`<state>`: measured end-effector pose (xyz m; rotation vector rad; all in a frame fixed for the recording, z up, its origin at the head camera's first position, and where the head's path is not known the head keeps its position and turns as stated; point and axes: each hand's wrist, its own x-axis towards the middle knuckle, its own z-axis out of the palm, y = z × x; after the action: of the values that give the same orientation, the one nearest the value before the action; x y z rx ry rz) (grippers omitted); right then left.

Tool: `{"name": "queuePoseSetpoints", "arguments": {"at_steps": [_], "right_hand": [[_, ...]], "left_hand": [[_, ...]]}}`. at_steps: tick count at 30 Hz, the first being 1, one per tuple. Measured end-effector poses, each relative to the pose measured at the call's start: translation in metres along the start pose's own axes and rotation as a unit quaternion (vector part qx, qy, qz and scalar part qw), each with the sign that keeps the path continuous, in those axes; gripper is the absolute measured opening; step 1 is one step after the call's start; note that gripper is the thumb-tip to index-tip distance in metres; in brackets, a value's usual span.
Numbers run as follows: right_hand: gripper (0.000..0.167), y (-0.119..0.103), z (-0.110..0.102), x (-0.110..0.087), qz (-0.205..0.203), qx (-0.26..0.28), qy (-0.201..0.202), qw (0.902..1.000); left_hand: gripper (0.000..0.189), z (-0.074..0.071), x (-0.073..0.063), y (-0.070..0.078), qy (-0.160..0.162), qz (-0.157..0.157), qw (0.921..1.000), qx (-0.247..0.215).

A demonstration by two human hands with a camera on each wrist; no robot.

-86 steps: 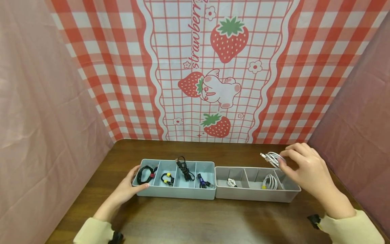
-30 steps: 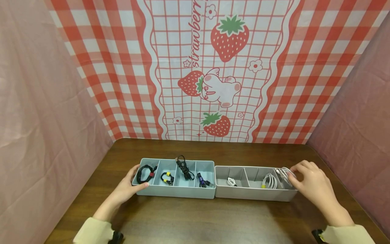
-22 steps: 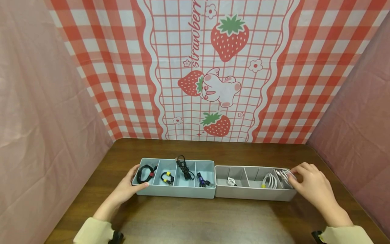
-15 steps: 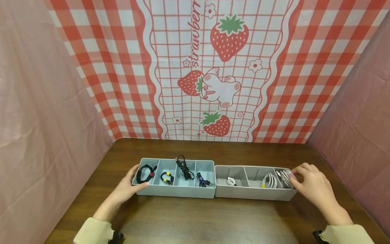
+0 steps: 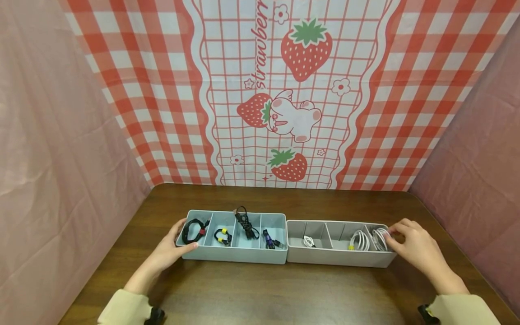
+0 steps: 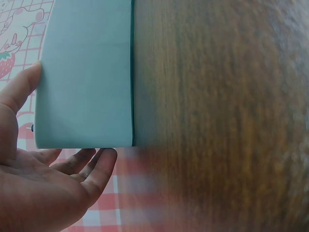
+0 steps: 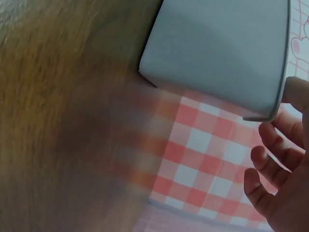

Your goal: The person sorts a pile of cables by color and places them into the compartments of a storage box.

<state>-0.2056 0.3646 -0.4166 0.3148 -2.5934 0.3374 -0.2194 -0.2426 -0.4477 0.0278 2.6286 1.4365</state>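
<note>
In the head view, my left hand (image 5: 168, 246) grips the left end of a light-blue divided box (image 5: 235, 255), thumb along its front rim; the left wrist view shows fingertips (image 6: 110, 157) against the end wall. At the right end of a grey divided box (image 5: 337, 258), my right hand (image 5: 414, 243) has its thumb and forefinger right at the rim. Beside them, a coiled white cable (image 5: 379, 238) lies in the rightmost compartment. In the right wrist view, the remaining fingers (image 7: 265, 164) are loosely bent and spread below the box's corner.
Black cables, such as a coil (image 5: 194, 232) with a red tie, lie in the blue box. A white cable (image 5: 308, 242) and a larger coil (image 5: 360, 240) with a yellow tie lie in the grey one. The boxes stand end to end on a wooden table (image 5: 260, 289) before a checked cloth (image 5: 260, 135).
My right hand has lowered the white cable coil into the grey box's right compartment and let it go, then drawn slightly back. The grey box's right end has shifted slightly left. The left hand stays put.
</note>
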Motion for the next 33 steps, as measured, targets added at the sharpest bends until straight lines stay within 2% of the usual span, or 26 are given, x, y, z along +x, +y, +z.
{"name": "queuePoseSetpoints", "arguments": {"at_steps": [11,17,20,33], "right_hand": [[0.012,0.010,0.006,0.003,0.008,0.026,-0.021,0.9994],[0.011,0.012,0.008,0.005,0.029,0.029,-0.078,0.9961],[0.011,0.013,0.010,0.007,0.030,0.030,-0.094,0.9947],[0.011,0.013,0.007,0.010,0.023,0.026,-0.093,0.9950]], "left_hand": [[0.089,0.000,0.000,-0.001,-0.001,0.000,1.0000,0.002],[0.089,0.000,0.001,-0.002,-0.002,0.002,1.0000,-0.001],[0.089,0.000,0.001,-0.002,-0.003,0.001,1.0000,-0.003],[0.089,0.000,0.000,-0.002,-0.004,0.000,1.0000,-0.004]]}}
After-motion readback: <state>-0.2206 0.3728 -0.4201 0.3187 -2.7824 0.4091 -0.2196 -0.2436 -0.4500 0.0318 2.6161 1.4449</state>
